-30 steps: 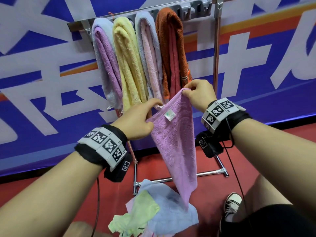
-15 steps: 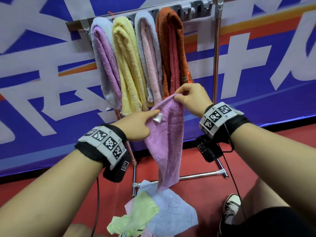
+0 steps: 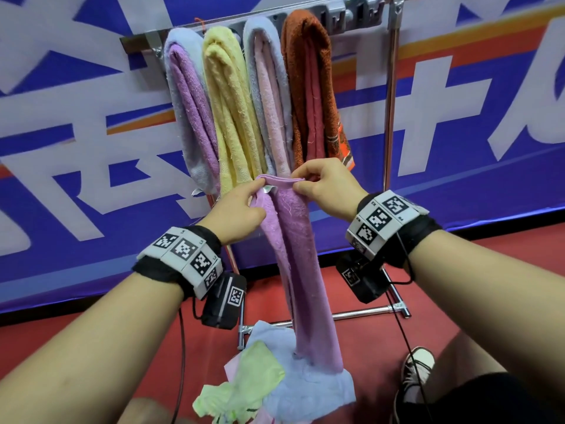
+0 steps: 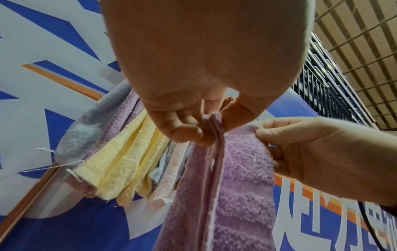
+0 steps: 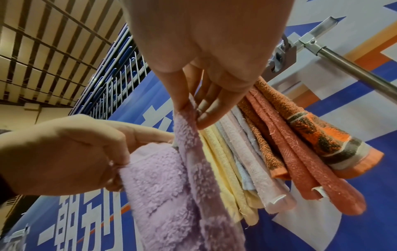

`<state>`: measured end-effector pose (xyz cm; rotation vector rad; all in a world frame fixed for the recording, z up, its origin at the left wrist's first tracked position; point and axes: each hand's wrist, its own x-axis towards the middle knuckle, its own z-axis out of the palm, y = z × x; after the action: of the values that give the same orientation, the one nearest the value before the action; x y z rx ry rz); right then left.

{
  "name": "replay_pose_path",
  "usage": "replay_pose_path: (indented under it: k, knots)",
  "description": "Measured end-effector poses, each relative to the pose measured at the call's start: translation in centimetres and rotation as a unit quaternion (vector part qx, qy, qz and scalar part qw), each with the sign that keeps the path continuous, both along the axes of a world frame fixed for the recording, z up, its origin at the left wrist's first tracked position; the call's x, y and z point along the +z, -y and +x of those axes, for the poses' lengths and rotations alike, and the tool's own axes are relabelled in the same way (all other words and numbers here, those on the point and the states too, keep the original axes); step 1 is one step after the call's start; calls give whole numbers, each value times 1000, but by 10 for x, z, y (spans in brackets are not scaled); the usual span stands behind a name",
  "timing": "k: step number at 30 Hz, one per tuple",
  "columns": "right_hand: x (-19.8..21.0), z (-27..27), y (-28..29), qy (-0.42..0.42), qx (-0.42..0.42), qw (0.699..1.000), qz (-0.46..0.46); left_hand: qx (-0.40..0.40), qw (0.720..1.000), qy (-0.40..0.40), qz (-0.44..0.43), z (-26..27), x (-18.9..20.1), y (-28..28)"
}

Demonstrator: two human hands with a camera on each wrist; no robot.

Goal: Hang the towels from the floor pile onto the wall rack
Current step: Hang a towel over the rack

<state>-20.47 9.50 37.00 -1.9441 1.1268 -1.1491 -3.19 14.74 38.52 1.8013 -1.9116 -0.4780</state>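
Observation:
A lilac towel [image 3: 293, 246] hangs folded lengthwise in front of the rack, its lower end brushing the floor pile [image 3: 275, 384]. My left hand [image 3: 241, 206] pinches the left end of its top edge, and my right hand [image 3: 321, 185] pinches the right end. In the left wrist view the left fingers [image 4: 182, 129] clamp the towel's edges [image 4: 214, 135]. Seen from the right wrist, thumb and fingers [image 5: 204, 112] nip the lilac towel [image 5: 171, 186]. On the wall rack [image 3: 351, 13] hang several folded towels: lilac-grey [image 3: 189, 111], yellow [image 3: 229, 111], pink-grey [image 3: 269, 102], rust-orange [image 3: 312, 87].
The rack's chrome upright [image 3: 391, 102] stands right of the towels, and its foot bar [image 3: 360, 313] lies on the red floor. The floor pile holds pale blue [image 3: 312, 390] and lime green [image 3: 244, 387] cloths. My shoe [image 3: 415, 368] is at lower right. A blue banner covers the wall.
The lilac towel went from spread wide to folded into a narrow strip. Both hands drew closer together along its top edge and lowered slightly.

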Motion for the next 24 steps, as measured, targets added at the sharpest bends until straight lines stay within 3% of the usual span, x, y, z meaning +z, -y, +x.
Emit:
replay_pose_path:
  k: [7,17,24]
  knots:
    - [-3,9,-6,6,33,999,10,6,997,-70,-16,-6,-1,1]
    - [-16,27,-5,63,33,996,53,8,960,-278,-35,-17,-4,6]
    - [-25,30,1,97,13,993,65,2,952,-299,-62,-21,-13,9]
